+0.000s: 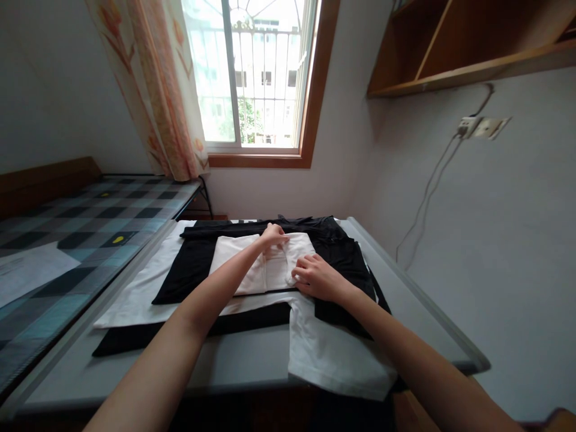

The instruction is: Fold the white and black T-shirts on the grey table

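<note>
A white garment [243,264], partly folded, lies on black clothes [184,270] piled on a grey table. My left hand [273,235] pinches the far part of its folded-over section. Nearer to me, my right hand [315,276] has its curled fingers on the right side of the same garment, gripping the fabric. Beneath the pile, a white shirt [135,300] spreads out to the left, and a white sleeve [333,354] hangs toward the table's front edge.
The grey table [243,354] has a raised rim. To the left stands a bed with a checked cover [121,210] and a paper [36,270] on it. A wall with cables [425,198] is close on the right; a wooden shelf [432,78] hangs above.
</note>
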### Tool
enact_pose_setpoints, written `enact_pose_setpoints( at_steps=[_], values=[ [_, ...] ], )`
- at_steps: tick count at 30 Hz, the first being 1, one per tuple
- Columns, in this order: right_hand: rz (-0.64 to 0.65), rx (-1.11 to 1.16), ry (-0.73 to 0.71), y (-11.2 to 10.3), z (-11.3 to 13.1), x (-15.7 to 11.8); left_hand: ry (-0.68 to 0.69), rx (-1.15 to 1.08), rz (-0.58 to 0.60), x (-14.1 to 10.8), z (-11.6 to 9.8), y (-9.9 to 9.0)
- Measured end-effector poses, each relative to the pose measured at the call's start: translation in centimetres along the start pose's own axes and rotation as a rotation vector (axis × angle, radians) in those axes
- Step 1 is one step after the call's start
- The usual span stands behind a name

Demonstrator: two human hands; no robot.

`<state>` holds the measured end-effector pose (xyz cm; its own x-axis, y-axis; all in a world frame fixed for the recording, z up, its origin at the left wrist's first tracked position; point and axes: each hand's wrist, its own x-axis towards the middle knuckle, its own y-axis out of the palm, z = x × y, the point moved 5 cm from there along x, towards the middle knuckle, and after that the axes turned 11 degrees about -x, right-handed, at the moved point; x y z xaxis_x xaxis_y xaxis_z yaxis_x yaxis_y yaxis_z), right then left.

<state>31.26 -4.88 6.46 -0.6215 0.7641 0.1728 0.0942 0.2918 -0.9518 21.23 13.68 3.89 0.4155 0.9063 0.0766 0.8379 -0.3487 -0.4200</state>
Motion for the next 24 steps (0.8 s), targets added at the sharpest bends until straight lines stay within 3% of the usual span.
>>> enact_pose_setpoints(
  at_steps=[8,12,15,20,24],
  values=[
    [-0.046,-0.191,-0.078,0.8,1.9,0.8,0.099,-0.050,-0.049,-0.9,-1.4,0.0],
    [-0.066,-0.246,-0.102,0.4,2.3,1.4,0.076,-0.121,-0.023,-1.3,-2.0,0.0],
    [-0.149,-0.252,-0.081,-0.2,2.6,2.1,0.035,-0.206,-0.002,-1.7,-2.1,-1.1],
    [-0.153,-0.198,-0.130,0.9,4.1,3.0,-0.058,-0.049,-0.012,-2.6,-0.7,-3.2],
    [-0.142,-0.187,-0.132,1.2,4.9,3.2,-0.009,0.059,-0.039,-2.6,-0.5,-3.6]
  ],
)
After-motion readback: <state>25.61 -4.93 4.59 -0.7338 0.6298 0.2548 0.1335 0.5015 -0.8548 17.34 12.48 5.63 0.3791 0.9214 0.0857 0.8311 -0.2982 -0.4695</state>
